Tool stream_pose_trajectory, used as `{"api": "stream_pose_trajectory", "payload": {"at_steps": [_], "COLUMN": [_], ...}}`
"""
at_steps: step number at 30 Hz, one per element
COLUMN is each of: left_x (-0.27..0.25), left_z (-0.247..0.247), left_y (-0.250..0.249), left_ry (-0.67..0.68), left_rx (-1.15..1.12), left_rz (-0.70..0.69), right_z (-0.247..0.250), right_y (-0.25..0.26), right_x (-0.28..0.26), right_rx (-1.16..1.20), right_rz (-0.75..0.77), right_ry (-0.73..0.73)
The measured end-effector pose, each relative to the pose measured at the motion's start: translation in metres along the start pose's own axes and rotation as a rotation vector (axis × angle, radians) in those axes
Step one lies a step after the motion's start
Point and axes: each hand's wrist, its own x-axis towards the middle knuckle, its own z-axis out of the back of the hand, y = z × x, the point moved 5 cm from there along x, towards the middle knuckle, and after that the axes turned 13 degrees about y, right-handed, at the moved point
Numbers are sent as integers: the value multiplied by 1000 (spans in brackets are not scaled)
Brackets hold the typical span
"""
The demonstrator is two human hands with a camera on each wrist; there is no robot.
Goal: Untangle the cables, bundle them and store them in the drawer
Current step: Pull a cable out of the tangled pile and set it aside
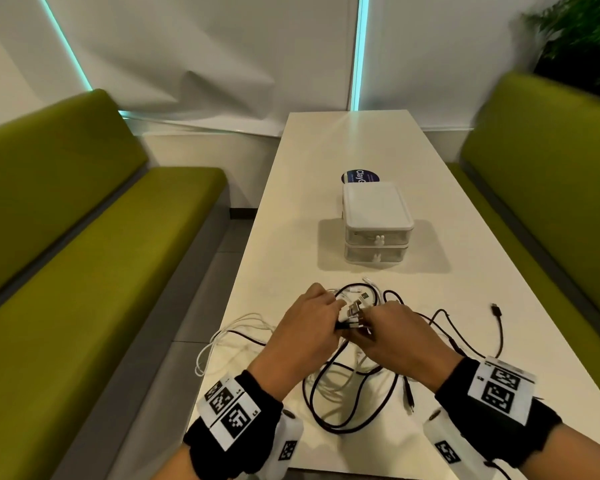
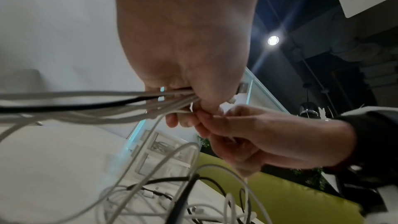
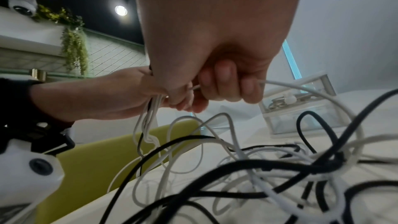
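Note:
A tangle of black and white cables (image 1: 357, 375) lies on the near end of the white table (image 1: 343, 150). My left hand (image 1: 309, 323) grips a gathered bunch of cable ends with several plugs (image 1: 355, 308) sticking out. My right hand (image 1: 395, 336) meets it, fingers curled round a white cable (image 3: 301, 86). In the left wrist view several white strands and a black one (image 2: 86, 103) run out of my left hand (image 2: 183, 94). The small white two-drawer unit (image 1: 377, 230) stands beyond the cables with both drawers shut.
Green benches (image 1: 84, 237) flank the table on both sides. A round dark sticker (image 1: 359, 176) lies behind the drawer unit. One black plug end (image 1: 496, 311) lies loose at the right. White loops (image 1: 215, 344) hang over the table's left edge.

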Motion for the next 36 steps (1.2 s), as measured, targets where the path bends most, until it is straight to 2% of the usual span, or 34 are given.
{"api": "stream_pose_trajectory", "payload": {"at_steps": [3, 7, 14, 18, 21, 24, 26, 29, 32, 34, 36], "left_x": [-4, -9, -24, -30, -26, -23, -24, -24, -14, -4, 1], "left_z": [11, 39, 56, 62, 55, 48, 49, 49, 32, 15, 6], "left_y": [2, 23, 44, 59, 70, 76, 65, 34, 5, -2, -3], "left_ry": [-35, -229, -562, -669, -585, -448, -483, -513, -292, -129, -63], "left_rx": [-11, -88, -568, -637, -604, -368, -293, -302, -304, -268, -247], "left_rz": [-5, 89, 317, 361, 436, 467, 370, 158, 48, 60, 95], "right_z": [-6, -6, 6, 4, 7, 8, 7, 4, 7, 12, 15], "right_y": [-9, -25, -21, -25, -24, -27, -25, -19, -9, -5, -8], "right_x": [-2, -9, 2, 3, 4, 5, 4, 6, 5, 1, -2], "right_rx": [158, 287, 444, 416, 354, 255, 231, 177, 143, 178, 223], "right_rz": [18, 19, 64, 23, 20, -21, -27, -50, -33, -6, 6], "right_ry": [-7, -1, -36, -22, -109, -153, -150, -139, -162, -206, -241]}}
